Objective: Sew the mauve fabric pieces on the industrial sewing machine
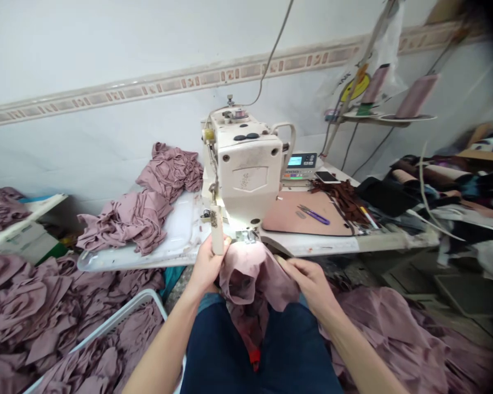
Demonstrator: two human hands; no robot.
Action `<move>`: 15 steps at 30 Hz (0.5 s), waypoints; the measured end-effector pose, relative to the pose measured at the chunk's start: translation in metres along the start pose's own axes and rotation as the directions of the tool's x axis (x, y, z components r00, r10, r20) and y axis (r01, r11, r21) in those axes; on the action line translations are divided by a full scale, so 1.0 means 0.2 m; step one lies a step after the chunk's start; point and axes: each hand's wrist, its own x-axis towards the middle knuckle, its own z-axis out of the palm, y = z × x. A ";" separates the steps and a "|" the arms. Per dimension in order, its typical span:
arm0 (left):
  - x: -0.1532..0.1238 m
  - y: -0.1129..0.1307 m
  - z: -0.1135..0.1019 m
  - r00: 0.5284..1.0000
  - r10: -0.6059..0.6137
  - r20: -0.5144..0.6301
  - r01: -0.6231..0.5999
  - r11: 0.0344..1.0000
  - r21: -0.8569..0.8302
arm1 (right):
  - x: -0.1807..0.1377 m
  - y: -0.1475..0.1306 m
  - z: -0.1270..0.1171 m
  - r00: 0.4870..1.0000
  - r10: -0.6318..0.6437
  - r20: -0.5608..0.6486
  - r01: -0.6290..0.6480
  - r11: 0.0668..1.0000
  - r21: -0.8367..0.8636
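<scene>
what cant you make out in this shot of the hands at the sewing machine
Head view only:
Needle and stitch line: hidden by the mauve fabric bunched under the sewing machine.
Fingertips of left hand and right hand: tucked into the fabric, so each grip is partly hidden.
Control panel readout: too small.
Clutter at the right edge: blurred.

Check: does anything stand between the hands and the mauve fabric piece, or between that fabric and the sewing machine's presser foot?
Nothing visible does. The left hand and right hand grip the mauve fabric piece directly, and its upper edge reaches the presser foot of the sewing machine.
</scene>
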 end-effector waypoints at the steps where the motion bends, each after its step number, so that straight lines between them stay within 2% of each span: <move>1: 0.00 -0.02 -0.08 1.000 0.017 -0.007 -0.017 0.998 0.066 | -0.04 0.04 -0.03 0.999 0.041 0.030 -0.041 0.999 -0.003; 3: 0.03 -0.04 -0.28 0.994 0.085 -0.069 -0.067 0.970 0.235 | -0.12 0.12 -0.11 0.988 0.129 0.081 -0.129 0.992 -0.016; 5: 0.09 -0.05 -0.55 0.956 0.211 -0.205 -0.096 0.883 0.460 | -0.17 0.20 -0.18 0.979 0.191 0.071 -0.190 0.982 -0.011; 7: 0.16 -0.05 -0.85 0.883 0.325 -0.339 -0.028 0.758 0.652 | -0.20 0.25 -0.24 0.971 0.235 0.046 -0.236 0.972 0.016; 9: 0.24 -0.06 -1.15 0.813 0.374 -0.446 0.100 0.665 0.740 | -0.21 0.26 -0.26 0.962 0.270 0.041 -0.272 0.962 0.038; 12: 0.35 -0.10 -1.52 0.705 0.257 -0.661 0.377 0.654 0.656 | -0.21 0.25 -0.22 0.952 0.300 0.055 -0.302 0.953 0.034; 13: 0.37 -0.12 -1.60 0.703 0.189 -0.685 0.429 0.656 0.621 | -0.21 0.24 -0.21 0.952 0.301 0.058 -0.303 0.953 0.028; 15: 0.41 -0.16 -1.73 0.729 0.145 -0.669 0.435 0.657 0.616 | -0.20 0.23 -0.19 0.955 0.291 0.052 -0.292 0.956 0.013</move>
